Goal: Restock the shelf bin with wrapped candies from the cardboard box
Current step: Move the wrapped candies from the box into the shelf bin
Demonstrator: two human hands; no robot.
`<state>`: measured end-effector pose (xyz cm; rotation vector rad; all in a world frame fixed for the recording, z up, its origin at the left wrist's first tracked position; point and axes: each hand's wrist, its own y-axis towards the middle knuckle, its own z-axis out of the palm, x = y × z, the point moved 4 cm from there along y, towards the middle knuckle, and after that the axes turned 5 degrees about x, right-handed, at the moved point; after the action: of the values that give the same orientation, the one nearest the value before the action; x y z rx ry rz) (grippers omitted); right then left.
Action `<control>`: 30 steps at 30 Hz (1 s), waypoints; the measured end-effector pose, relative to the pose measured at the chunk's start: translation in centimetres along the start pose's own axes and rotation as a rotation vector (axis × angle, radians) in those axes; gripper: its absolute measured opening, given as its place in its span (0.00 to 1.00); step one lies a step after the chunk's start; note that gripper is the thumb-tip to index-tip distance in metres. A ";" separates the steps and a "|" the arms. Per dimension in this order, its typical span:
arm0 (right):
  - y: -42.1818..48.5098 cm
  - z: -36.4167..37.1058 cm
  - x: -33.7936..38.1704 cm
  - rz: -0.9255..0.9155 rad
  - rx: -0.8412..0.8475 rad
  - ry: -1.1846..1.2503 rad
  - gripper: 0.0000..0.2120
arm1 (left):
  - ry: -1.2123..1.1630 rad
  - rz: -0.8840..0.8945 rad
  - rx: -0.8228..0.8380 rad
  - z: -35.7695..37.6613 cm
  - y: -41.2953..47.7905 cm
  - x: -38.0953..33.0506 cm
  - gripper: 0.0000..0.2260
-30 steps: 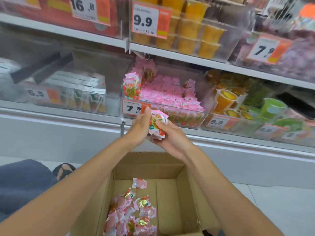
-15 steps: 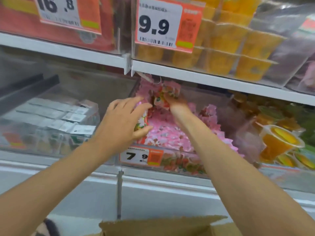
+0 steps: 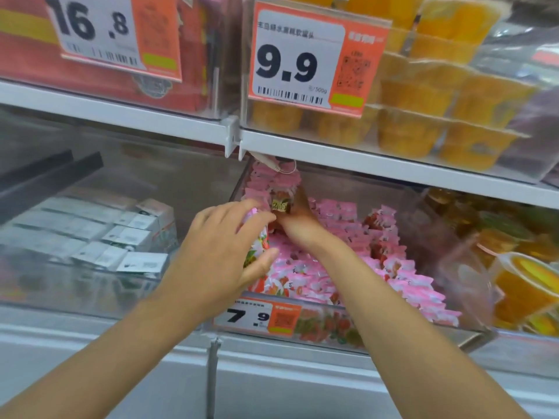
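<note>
— Where are the wrapped candies (image 3: 348, 237)?
— Heaped pink in the clear shelf bin (image 3: 435, 231), centre frame, behind the 7.9 price tag (image 3: 257, 316).
— And our hands?
— Our left hand (image 3: 217, 255) curls round a few at the bin's left wall. Our right hand (image 3: 299, 222) grasps a gold-labelled candy (image 3: 279, 204) deeper in.
— What crowds us?
— The white shelf edge (image 3: 378, 163) is just above, with orange jelly cups (image 3: 423, 116) over it. White boxes (image 3: 127, 234) sit at left.

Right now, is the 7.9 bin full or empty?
Partly full. Pink candies cover the floor of the bin and heap in its back-left corner; the clear right wall is bare above them.
</note>
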<state>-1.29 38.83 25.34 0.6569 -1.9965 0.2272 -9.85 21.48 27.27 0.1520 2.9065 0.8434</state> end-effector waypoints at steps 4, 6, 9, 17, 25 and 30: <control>-0.7 -0.5 -0.2 0.086 -0.009 0.091 0.32 | -0.068 -0.004 0.013 -0.5 -0.1 -0.1 0.24; -1.9 -1.5 0.1 0.109 -0.118 0.092 0.35 | -0.099 -0.009 0.045 -0.7 -0.1 -0.2 0.28; -5.8 -2.7 2.3 0.020 -0.129 -0.009 0.20 | -0.242 -0.110 0.076 -0.9 -0.3 -0.2 0.30; -20.0 -1.6 3.4 -0.337 -0.305 -0.284 0.08 | -0.149 -0.314 -0.221 -2.9 -7.0 -4.5 0.13; -30.3 7.3 -13.6 0.051 0.101 -0.500 0.11 | -0.554 -0.619 0.444 9.5 -22.7 -9.0 0.10; -33.6 9.9 -15.4 -0.229 -0.134 -0.352 0.12 | -0.527 -0.556 0.234 10.2 -25.2 -10.6 0.10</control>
<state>14.94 12.05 3.43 0.8772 -2.2218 -0.1711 0.39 4.31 5.95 -0.3483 2.3459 0.3061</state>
